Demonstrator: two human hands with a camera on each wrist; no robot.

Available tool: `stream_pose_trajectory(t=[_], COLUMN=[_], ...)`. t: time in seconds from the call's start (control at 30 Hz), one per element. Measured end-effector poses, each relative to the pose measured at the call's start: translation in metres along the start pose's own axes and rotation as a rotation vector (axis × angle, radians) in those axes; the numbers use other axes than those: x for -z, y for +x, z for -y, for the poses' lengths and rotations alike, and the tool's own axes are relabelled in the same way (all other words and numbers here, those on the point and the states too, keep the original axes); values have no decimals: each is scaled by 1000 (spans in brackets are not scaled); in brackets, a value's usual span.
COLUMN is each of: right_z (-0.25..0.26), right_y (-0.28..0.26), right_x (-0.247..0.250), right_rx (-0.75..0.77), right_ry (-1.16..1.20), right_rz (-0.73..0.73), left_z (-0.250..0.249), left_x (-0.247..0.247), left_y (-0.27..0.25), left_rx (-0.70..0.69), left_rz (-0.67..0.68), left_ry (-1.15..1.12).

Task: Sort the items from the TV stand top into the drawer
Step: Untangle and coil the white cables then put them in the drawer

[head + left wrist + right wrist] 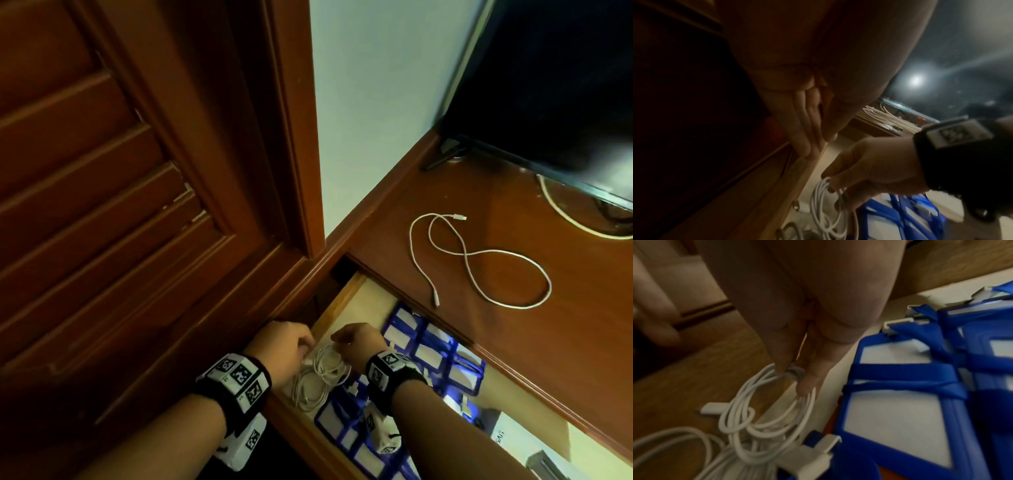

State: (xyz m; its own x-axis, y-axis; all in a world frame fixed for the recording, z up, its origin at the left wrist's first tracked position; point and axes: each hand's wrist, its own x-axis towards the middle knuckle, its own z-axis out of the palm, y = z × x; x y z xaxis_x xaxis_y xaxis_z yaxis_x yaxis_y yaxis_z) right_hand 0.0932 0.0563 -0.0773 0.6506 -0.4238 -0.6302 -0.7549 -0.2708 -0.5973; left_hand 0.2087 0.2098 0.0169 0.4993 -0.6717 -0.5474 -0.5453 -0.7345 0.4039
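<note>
The drawer point(343, 297) of the TV stand is pulled out, and both hands are inside its left end. My right hand point(342, 341) pinches the top of a coiled white cable point(760, 402) between thumb and fingers, with the coil hanging onto the drawer floor. Another white cable bundle point(308, 394) lies just in front of it. My left hand point(305, 346) has its fingers point(807, 142) straight and together, resting on the drawer's left side wall, holding nothing. A loose white cable point(479, 260) lies in loops on the stand top.
Blue badge holders point(428, 349) with white inserts fill the drawer to the right of the cables. A dark TV point(548, 85) stands at the back right, with a pale cable point(565, 219) curving under it. A brown panelled door point(120, 171) is on the left.
</note>
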Motion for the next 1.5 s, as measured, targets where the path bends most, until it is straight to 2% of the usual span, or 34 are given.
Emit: stream_pose_trajectory(t=[0.13, 0.27, 0.43, 0.5, 0.6, 0.67, 0.7, 0.8, 0.97, 1.03, 1.13, 1.2, 1.3, 1.43, 1.5], right_z=[2, 6, 12, 13, 15, 9, 5, -7, -9, -3, 13, 28, 52, 75, 76], right_y=[15, 19, -2, -18, -41, -45, -43, -31, -38, -56, -102, -142, -206, -286, -320], right_x=[-2, 1, 34, 62, 111, 136, 145, 148, 155, 168, 199, 224, 260, 299, 314], right_rx=[-28, 0, 52, 98, 151, 112, 60, -136, -167, -141, -39, -28, 6, 187, 264], right_ry=[-113, -158, 2, 71, 18, -18, -33, -151, -272, -181, -93, -120, 83, 617, 824], right_rz=[-31, 0, -30, -151, -530, -727, -753, -625, -547, -521, -528, -479, -477, -579, -578], left_z=[-8, -24, -44, -49, -52, -55, -57, -68, -93, -106, -137, -167, -218, -280, -305], left_x=[7, 10, 22, 27, 32, 34, 35, 38, 45, 51, 66, 79, 89, 96, 100], left_y=[4, 11, 23, 28, 35, 39, 39, 40, 42, 44, 47, 46, 41, 31, 22], left_rx=[-67, -124, -164, -171, -182, -192, -201, -239, -319, -352, -434, -488, -628, -852, -866], left_rz=[-17, -46, -138, -168, -189, -197, -201, -192, -214, -226, -223, -139, -4, -58, 1], left_ry=[-108, -156, -231, -263, -314, -328, -326, -315, -282, -286, -143, -56, -31, -302, -509])
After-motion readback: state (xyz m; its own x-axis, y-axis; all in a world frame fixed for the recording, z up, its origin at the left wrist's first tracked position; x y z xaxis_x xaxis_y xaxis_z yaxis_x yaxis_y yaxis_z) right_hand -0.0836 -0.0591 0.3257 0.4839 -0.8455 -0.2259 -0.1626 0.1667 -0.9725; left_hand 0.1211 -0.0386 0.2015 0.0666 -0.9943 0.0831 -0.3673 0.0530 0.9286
